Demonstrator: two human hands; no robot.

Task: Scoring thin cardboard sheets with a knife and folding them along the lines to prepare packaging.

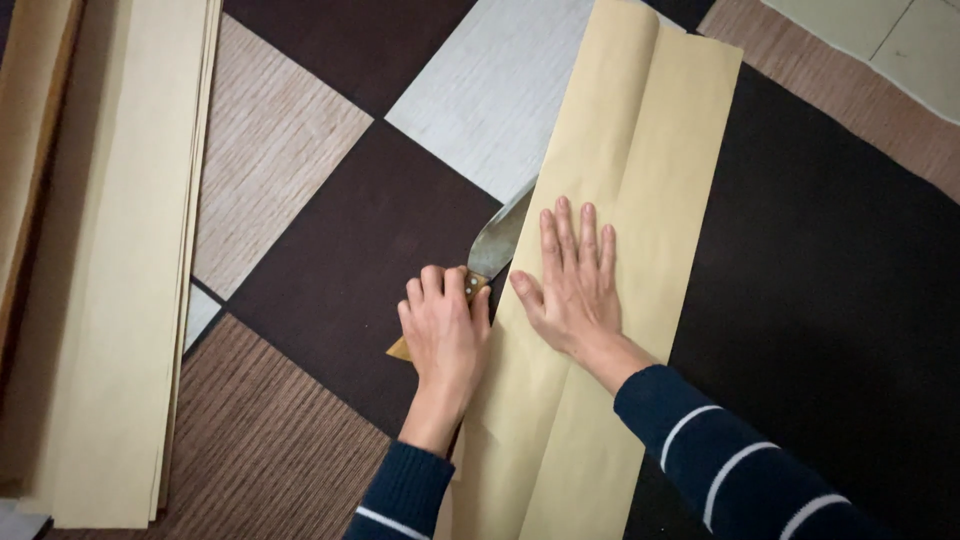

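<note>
Tan folded paper [600,300] under flat, spread right hand [572,285]; left hand [445,330] fisted around wooden-handled, seemingly steel knife [495,245].

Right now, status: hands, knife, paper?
Left hand gripping knife handle, blade under folded tan paper. Right hand flat on paper. Paper stack far left, apart.

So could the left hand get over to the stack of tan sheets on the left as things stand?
Probably yes, though not freely: the left hand grips the knife slid into the folded tan paper. Only bare patterned floor lies between it and the stack of sheets.
</note>
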